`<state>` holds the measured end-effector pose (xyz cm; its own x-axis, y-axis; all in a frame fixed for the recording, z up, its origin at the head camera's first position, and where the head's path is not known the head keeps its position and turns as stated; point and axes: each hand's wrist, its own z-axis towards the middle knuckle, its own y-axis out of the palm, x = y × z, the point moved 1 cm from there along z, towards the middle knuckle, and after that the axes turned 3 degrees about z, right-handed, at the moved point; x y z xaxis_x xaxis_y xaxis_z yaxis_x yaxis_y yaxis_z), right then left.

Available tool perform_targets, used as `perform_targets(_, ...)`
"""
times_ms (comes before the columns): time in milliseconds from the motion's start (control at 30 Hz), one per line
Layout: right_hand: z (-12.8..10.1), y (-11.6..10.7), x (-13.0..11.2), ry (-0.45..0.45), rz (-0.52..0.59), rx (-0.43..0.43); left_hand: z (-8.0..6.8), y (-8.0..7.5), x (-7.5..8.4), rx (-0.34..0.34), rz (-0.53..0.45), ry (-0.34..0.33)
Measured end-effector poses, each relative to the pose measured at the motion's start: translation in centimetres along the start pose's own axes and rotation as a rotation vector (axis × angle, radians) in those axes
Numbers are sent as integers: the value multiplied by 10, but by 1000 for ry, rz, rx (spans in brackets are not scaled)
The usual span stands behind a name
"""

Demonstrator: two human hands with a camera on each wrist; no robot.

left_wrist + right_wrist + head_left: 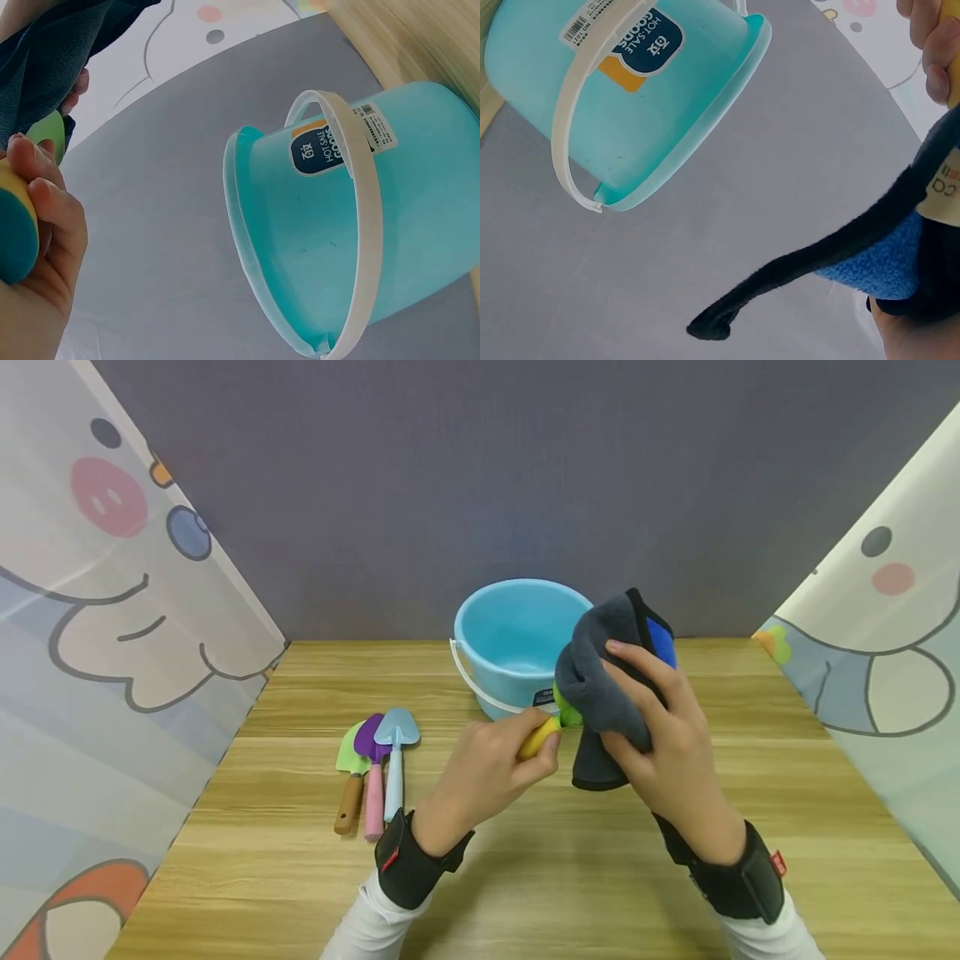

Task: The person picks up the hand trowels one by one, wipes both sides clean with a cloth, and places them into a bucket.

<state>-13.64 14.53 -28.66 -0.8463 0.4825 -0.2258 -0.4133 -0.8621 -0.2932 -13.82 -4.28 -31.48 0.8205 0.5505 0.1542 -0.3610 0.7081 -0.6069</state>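
fingers (pixel 543 747) pinch a yellow handle (pixel 16 225), teal-tipped only at the wrist view.

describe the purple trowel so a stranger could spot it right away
Start at the blue bucket on the wooden table; left of it lie three toy trowels. The purple trowel is the middle one, the only one with a pink handle.

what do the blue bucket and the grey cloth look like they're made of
Bucket: looks like smooth moulded plastic, slightly glossy, with a thin white plastic handle and a printed label. Cloth, held by the right hand: seems to be soft fleece or microfibre, matte and fuzzy, folding limply, with a blue side showing.
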Motion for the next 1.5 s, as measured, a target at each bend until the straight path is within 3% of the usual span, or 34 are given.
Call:
perform_targets(600,5,-7,5,64,30,38,0,-2,1,0,33,27)
perform_targets(933,6,-13,11,133,24,40,0,-2,1,-27,45,16)
perform_targets(1500,7,-17,14,176,-15,89,1,-1,1,-38,44,42)
